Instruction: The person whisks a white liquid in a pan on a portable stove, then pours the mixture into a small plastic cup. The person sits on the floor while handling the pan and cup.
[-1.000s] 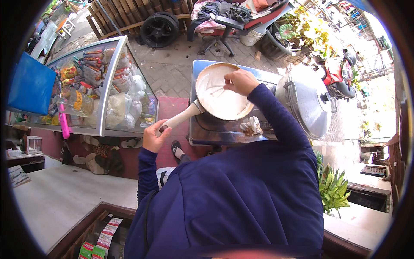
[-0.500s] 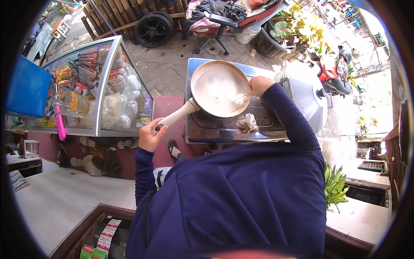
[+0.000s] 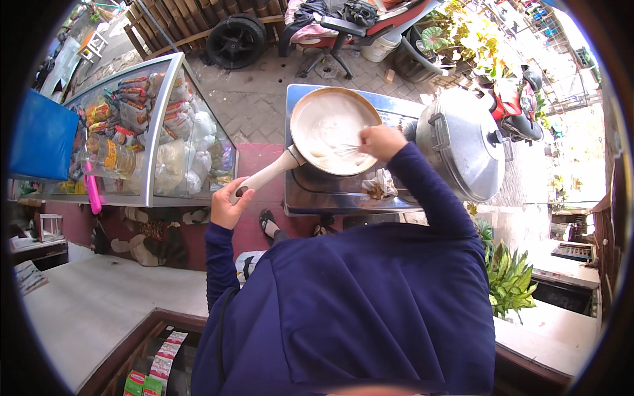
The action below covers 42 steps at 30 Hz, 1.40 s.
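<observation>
My left hand grips the beige handle of a round frying pan holding a creamy white liquid. The pan rests on a shiny metal gas stove, its handle sticking out toward the lower left. My right hand is closed on a thin wire whisk, which dips into the liquid near the pan's lower right. Just below the pan, a crumpled pale scrap with brown bits lies on the stovetop. A large lidded aluminium pot sits to the right, close to my right forearm.
A glass display case with packets stands left, a blue box beside it. Behind are a loose wheel, an office chair and potted plants. A red scooter is at upper right, white ledges below.
My right hand swung from inside the pan out to its right rim, then back down and leftward over the liquid with the whisk. My left hand still holds the handle.
</observation>
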Each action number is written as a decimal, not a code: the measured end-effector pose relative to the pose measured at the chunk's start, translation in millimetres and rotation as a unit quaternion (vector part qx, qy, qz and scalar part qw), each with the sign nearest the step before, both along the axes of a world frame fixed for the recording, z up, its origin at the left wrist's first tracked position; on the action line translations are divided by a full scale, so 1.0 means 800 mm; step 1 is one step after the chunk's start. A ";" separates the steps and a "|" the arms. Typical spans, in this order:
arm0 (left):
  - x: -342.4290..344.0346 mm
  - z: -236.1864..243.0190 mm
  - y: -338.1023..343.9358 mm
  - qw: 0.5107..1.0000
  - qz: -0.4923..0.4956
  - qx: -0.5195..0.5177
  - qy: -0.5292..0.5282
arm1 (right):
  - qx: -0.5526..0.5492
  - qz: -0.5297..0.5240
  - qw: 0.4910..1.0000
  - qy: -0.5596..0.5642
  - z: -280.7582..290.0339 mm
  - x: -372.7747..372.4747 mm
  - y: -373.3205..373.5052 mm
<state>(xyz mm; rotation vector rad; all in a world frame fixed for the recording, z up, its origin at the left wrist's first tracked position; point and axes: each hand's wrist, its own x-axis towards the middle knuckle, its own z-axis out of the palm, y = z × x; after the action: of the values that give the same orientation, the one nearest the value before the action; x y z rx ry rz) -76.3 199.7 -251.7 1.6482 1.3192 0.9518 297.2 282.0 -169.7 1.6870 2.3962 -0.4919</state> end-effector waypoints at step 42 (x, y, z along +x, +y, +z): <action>0.001 -0.001 0.001 1.000 0.005 0.020 0.002 | 0.062 -0.145 0.986 -0.053 0.003 0.020 0.024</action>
<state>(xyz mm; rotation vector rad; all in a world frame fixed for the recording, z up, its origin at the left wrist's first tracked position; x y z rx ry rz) -75.7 200.4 -252.7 1.6767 1.3197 0.9857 313.5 301.0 -167.5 2.0749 2.1576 -0.2865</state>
